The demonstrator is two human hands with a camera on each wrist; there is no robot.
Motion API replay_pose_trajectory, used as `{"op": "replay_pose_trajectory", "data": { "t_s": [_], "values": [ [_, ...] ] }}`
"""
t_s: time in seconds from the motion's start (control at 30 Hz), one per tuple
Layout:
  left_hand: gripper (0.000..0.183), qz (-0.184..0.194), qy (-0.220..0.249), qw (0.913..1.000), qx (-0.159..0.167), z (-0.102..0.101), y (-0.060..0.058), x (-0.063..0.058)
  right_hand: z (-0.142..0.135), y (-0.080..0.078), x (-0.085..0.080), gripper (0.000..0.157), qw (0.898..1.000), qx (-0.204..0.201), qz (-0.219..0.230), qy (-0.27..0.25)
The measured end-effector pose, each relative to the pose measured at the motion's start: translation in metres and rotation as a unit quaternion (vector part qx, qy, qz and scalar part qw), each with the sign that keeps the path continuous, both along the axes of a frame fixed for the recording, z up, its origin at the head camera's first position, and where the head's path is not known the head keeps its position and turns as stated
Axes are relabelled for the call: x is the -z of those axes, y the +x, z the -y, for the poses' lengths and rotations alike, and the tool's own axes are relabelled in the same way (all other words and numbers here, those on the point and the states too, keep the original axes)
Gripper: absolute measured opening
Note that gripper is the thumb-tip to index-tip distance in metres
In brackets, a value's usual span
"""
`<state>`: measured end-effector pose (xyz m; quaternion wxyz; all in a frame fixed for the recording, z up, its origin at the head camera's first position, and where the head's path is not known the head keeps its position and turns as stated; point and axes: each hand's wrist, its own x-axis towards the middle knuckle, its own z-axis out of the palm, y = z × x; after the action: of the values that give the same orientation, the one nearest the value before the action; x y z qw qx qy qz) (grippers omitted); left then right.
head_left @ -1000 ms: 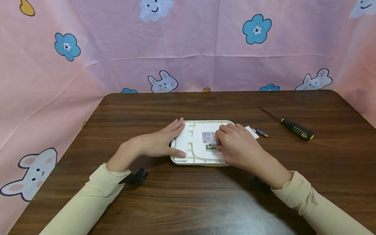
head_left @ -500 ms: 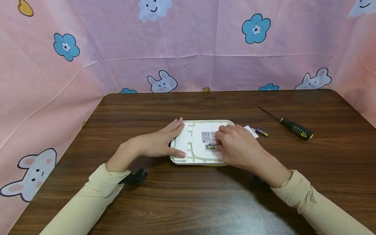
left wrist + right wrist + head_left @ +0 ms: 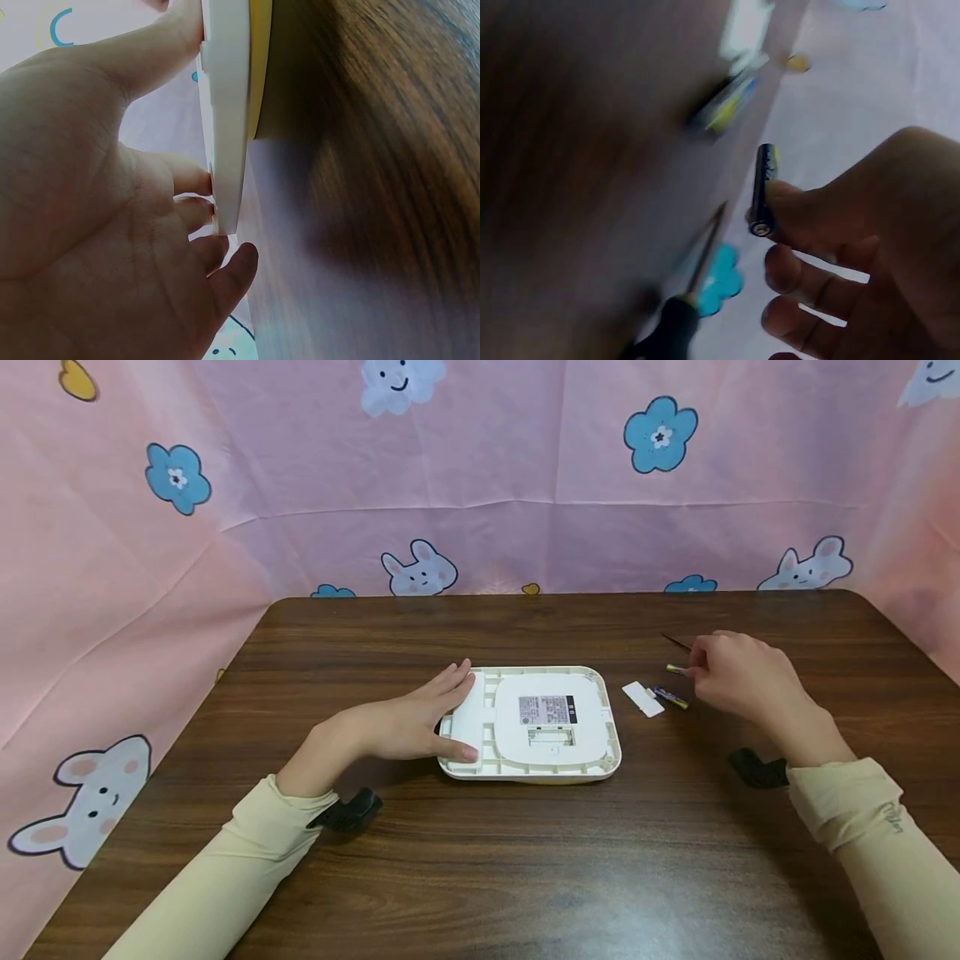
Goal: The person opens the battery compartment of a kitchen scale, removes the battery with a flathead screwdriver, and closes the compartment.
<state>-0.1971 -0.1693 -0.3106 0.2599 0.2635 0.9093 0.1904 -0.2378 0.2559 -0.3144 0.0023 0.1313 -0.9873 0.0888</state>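
Observation:
A white rectangular plastic device (image 3: 592,693) with a printed label lies underside up on the table. Its small battery compartment (image 3: 551,737) is uncovered, with no battery in it. My left hand (image 3: 405,724) rests over the device's left end, fingers spread and mostly straight. Between thumb and fingers, my right hand (image 3: 750,683) pinches a small battery (image 3: 763,184), above the table to the right of the device. Below that hand's fingertips in the head view, a second battery (image 3: 671,697) lies on the table beside a small white cover (image 3: 643,700).
A screwdriver lies at the right; its shaft (image 3: 677,642) shows past my right hand, which hides its handle in the head view. The dark handle (image 3: 671,330) shows in the right wrist view. A patterned cloth (image 3: 495,468) hangs behind the wooden table (image 3: 480,877).
My right hand has lifted the battery out of the compartment and carried it right, over beside the other battery. The left hand stays on the device.

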Motion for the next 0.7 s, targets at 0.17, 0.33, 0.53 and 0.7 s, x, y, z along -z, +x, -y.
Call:
{"op": "replay_pose_trajectory", "data": {
  "t_s": [0.17,0.33,0.53,0.7],
  "values": [
    [0.112,-0.001,-0.002,1.0000,-0.001,0.002,0.001,-0.001,-0.015,-0.009,0.011,0.016,0.999,0.014,0.034,0.010],
    [0.113,-0.002,-0.002,1.0000,0.002,0.001,0.001,-0.001,-0.015,-0.009,0.015,0.015,1.000,0.016,0.018,0.017],
    [0.112,-0.005,-0.005,1.0000,0.003,0.001,-0.001,0.001,0.011,-0.002,0.012,0.015,1.000,-0.013,-0.023,-0.016],
    [0.112,-0.005,-0.005,1.0000,0.004,0.000,-0.001,0.001,0.032,0.005,0.016,0.011,0.998,-0.060,-0.013,-0.007]
  ]
}}
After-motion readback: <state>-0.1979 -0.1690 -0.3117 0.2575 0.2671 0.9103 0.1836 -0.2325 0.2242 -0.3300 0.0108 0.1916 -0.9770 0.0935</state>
